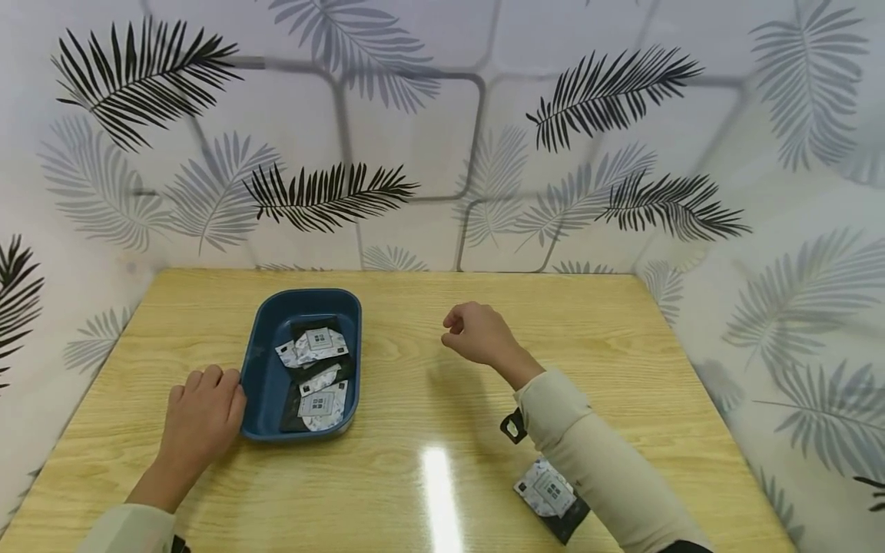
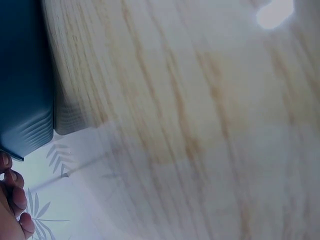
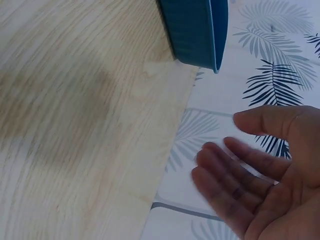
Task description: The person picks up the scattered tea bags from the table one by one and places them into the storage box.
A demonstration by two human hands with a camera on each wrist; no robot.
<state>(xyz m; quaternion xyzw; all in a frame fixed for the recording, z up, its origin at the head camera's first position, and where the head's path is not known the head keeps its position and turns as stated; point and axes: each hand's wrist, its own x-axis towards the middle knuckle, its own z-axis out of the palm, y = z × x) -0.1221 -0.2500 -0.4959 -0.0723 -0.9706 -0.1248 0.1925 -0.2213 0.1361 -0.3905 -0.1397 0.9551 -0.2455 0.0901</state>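
A blue plastic bin (image 1: 254, 407) stands left of centre on the table, holding several black-and-white packets (image 1: 319, 343). My left hand (image 1: 206, 411) is at the bin's left side, the thumb side close against its rim. In the left wrist view, loosely bent fingers (image 2: 19, 197) show by the bin's corner, not wrapped around it. My right hand (image 1: 480, 332) hovers over the table to the right of the bin, its fingers loosely curved and nothing between them. Another black-and-white packet (image 1: 549, 491) lies near the front right, partly covered by the right sleeve.
A light wood-grain table (image 1: 394, 491) carries everything. Leaf-patterned walls (image 1: 415, 138) rise behind it and along its sides. Beside the right cuff is a small black object (image 1: 513, 426) with a pale middle; its kind is unclear.
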